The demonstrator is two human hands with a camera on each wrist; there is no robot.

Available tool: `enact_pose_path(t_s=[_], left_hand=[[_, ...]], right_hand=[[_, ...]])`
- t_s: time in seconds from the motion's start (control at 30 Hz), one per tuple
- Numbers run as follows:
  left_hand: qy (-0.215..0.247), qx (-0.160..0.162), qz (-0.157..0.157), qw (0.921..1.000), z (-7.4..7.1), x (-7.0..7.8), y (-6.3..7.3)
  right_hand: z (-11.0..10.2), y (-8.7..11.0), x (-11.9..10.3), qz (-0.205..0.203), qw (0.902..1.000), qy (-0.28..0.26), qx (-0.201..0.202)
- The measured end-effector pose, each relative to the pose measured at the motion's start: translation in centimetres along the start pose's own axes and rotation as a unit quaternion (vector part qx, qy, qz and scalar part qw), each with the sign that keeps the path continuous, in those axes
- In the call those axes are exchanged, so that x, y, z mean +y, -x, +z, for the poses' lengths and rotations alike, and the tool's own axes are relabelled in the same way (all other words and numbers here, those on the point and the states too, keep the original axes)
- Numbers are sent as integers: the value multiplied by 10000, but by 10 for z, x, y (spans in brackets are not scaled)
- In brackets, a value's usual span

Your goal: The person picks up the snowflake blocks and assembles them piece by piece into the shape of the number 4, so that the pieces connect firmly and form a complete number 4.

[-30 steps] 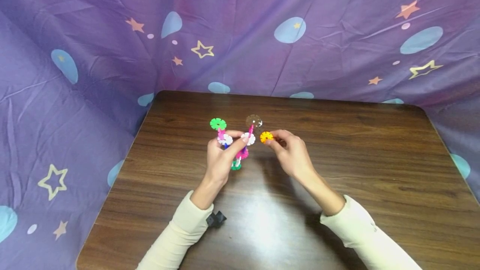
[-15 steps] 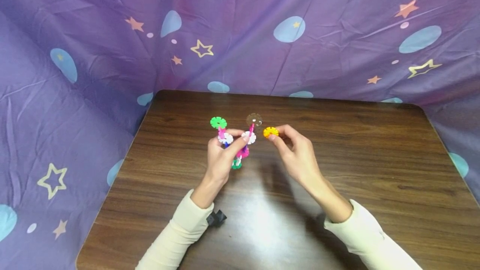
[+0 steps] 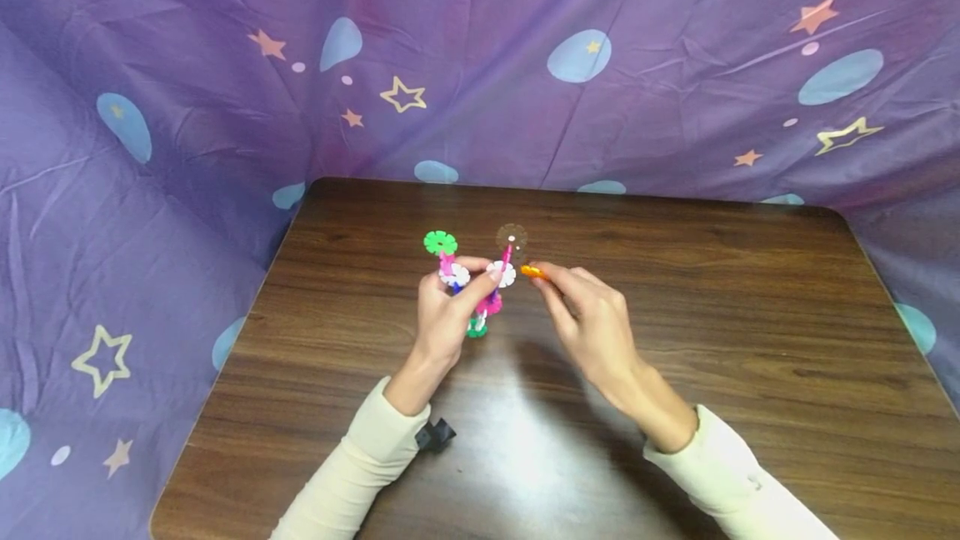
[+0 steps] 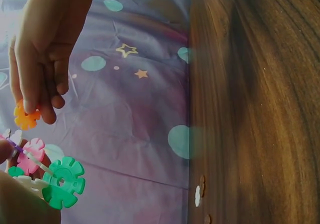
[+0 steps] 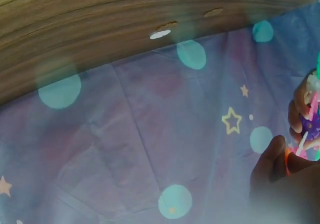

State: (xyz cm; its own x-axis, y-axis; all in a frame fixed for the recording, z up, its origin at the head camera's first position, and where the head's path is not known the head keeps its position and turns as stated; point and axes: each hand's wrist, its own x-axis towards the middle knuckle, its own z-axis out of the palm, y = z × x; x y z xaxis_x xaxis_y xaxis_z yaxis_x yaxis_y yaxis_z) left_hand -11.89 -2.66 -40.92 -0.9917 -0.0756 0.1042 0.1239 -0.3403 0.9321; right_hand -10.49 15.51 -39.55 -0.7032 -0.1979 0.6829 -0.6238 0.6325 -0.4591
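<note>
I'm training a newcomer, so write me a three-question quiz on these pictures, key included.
1. Which hand pinches the orange disc?
2. True or false: the joined discs lie on the table with no hand on them.
3. In the head view, the cluster's upper-left disc is: A black; B green; C orange.

Key: 1. The right hand. 2. False; the left hand holds them. 3. B.

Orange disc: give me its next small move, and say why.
Probably ease the orange disc toward the joined discs: the right hand pinches it close beside them but apart, its rim partly exposed, and the left hand already holds them.
</note>
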Motion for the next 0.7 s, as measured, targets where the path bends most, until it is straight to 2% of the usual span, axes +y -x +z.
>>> enact_pose_path(t_s=[0.17, 0.33, 0.5, 0.7], left_hand=[[-1, 20, -59, 10000, 0, 0, 0], [30, -3, -55, 10000, -1, -1, 1], [30, 8, -54, 10000, -2, -2, 1], [3, 35, -2, 10000, -2, -1, 1]], right_hand=[[3, 4, 3, -488, 9988, -68, 43], [5, 6, 4, -719, 9974, 18, 27], [6, 6, 3, -809, 9966, 150, 52], [8, 7, 2, -843, 9964, 69, 103]])
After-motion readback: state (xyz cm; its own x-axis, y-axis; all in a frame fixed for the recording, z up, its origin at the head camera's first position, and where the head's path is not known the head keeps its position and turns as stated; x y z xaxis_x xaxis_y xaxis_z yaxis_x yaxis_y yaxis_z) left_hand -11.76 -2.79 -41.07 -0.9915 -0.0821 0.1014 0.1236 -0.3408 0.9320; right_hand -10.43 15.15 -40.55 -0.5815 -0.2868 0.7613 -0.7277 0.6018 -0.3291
